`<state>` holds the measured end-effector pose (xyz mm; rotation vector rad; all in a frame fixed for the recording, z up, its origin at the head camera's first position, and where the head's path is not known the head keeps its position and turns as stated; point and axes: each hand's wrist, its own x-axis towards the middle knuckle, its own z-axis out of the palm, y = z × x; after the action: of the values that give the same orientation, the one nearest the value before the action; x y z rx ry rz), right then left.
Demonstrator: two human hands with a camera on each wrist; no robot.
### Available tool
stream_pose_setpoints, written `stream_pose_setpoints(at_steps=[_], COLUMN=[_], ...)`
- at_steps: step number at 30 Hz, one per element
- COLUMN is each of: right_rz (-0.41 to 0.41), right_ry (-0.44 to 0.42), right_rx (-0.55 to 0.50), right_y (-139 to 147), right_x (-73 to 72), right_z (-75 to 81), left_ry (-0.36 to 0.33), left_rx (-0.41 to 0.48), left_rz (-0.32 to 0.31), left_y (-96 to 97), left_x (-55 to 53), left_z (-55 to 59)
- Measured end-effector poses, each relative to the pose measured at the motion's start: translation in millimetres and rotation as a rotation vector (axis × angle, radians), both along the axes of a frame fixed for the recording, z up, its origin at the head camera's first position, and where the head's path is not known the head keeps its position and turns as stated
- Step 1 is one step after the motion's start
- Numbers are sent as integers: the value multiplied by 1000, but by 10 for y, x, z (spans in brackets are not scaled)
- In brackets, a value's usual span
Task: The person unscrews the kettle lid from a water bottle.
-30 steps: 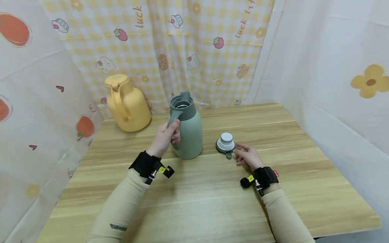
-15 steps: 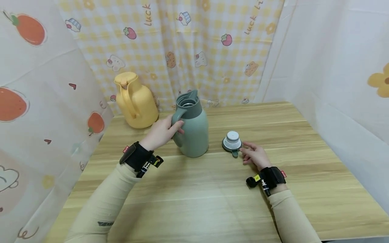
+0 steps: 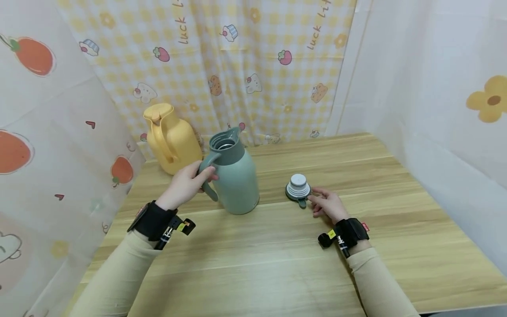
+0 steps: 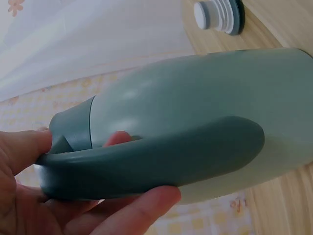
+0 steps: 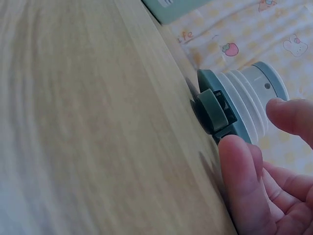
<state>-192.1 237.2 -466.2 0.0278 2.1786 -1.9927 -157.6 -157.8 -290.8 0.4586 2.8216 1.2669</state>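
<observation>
A pale green thermos jug (image 3: 236, 182) stands lidless on the wooden table, its top leaning slightly left in the head view. My left hand (image 3: 184, 185) grips its dark green handle (image 4: 161, 156), fingers and thumb wrapped round the upper part. To the right of the jug lies its stopper lid (image 3: 298, 187), upside down, with the white ribbed plug upward and the green tab toward me. My right hand (image 3: 328, 204) rests at the lid's right edge. In the right wrist view, thumb and forefinger are spread beside the lid (image 5: 244, 100); firm contact is hard to make out.
A yellow thermos jug (image 3: 174, 143) stands behind and left of the green one. A checked curtain (image 3: 261, 110) hangs along the table's back edge, with white printed sheets at both sides. The wooden table (image 3: 253, 268) extends toward me.
My left hand has shifted left on the handle. The green jug has turned so its handle points further left, and its top has moved slightly left. The right hand and lid look unchanged.
</observation>
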Motion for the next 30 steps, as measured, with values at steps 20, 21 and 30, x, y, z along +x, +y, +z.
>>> stream_pose_setpoints(at_steps=[20, 21, 30], right_rz=[21, 19, 12], right_ry=[34, 35, 6], right_rx=[-14, -14, -1], right_y=[-13, -20, -116], right_x=[-19, -21, -4], right_z=[52, 52, 5], left_ry=[-28, -24, 10], left_rx=[158, 162, 213], left_rz=[227, 235, 301], left_y=[-64, -56, 15], left_x=[226, 214, 140], left_z=[51, 43, -62])
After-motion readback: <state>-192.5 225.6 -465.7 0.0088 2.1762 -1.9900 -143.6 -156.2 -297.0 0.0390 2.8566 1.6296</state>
